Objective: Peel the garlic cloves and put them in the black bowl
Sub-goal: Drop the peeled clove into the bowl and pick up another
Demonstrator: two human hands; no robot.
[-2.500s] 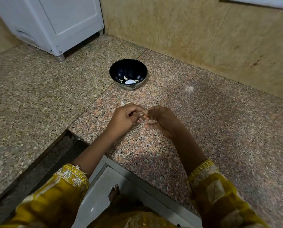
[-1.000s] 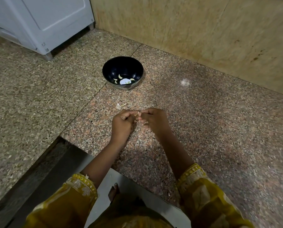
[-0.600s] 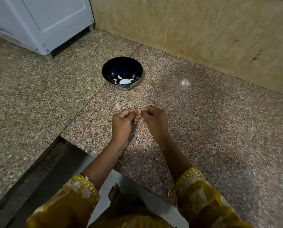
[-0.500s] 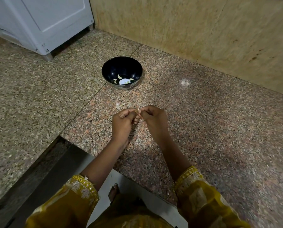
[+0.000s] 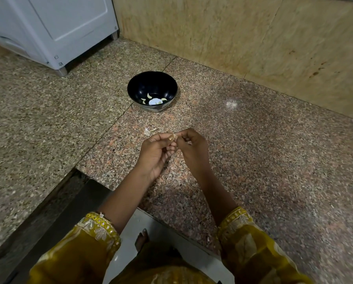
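Granite counter (image 5: 253,160), black bowl (image 5: 131,93) well ahead of the hands with a few peeled cloves (image 5: 149,96) inside, peel scraps (image 5: 149,130) lying between. Versus half a second ago, little has moved: left hand (image 5: 157,152) has rolled palm-up, still pinching the garlic clove (image 5: 175,136), and right hand (image 5: 192,148) pinches its other end. Looks mid-peel, so this clove isn't ready for the bowl yet.

Curled left hand (image 5: 155,153) against right hand (image 5: 192,149)
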